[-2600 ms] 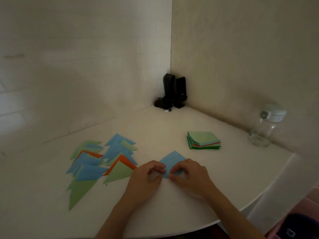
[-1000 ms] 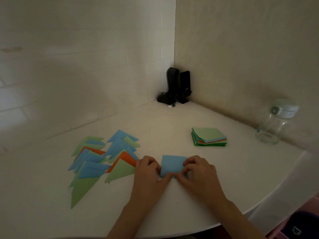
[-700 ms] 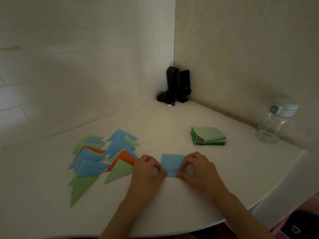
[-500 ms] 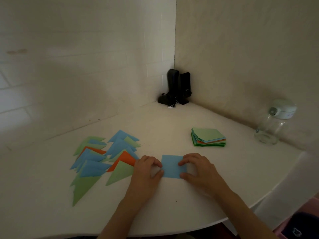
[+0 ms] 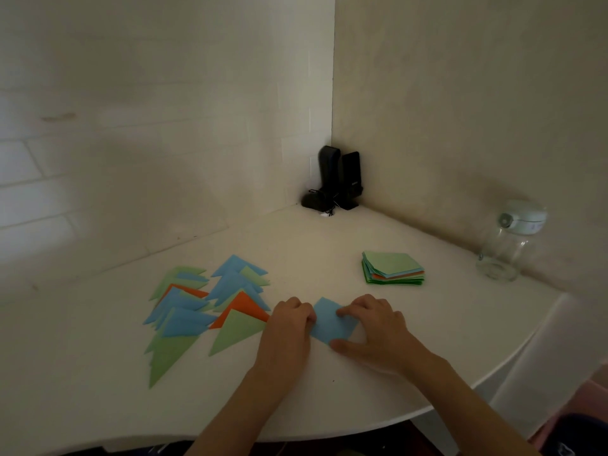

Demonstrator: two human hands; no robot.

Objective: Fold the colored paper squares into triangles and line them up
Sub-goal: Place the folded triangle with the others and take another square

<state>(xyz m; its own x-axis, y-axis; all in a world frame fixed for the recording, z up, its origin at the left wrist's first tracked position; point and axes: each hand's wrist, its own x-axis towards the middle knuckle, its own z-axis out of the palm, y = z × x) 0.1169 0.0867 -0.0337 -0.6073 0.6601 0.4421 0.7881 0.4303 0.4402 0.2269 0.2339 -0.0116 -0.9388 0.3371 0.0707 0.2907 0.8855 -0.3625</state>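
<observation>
Head view, the only one. Blue paper square [image 5: 332,320] lay flat on the white surface [image 5: 329,245], at about 6 o'clock from the corner, just in from the near edge. Left hand [image 5: 289,320] sat at its 9 o'clock edge, fingers curled onto that edge; whether it pinched the sheet or only pressed it, couldn't tell. Right hand [image 5: 375,327] covered the 3 o'clock side: fingertips pressed down on top, thumb [image 5: 345,345] against the near corner, fingers bent rather than flat. Looked like holding, not a firm pinch.

Folded triangles [image 5: 204,311] lay at 9 o'clock of the left hand, blue, green and orange, overlapped in two rough columns. Nearest green triangle [image 5: 235,334] was almost touching the left hand. Unfolded stack [image 5: 393,268] sat at 1 o'clock of the hands, well apart. Glass jar [image 5: 508,241] was further out at 2 o'clock, black speakers [image 5: 339,179] in the corner at 12.

Risks, my read:
- Sheet was thin and the surface smooth, so uneven pressure could let it slide and the corners miss, giving a skewed crease.
- Left hand was close to the green triangle; a sweep outward while creasing could knock the row out of line.
- Dim light made corner alignment hard to check.
</observation>
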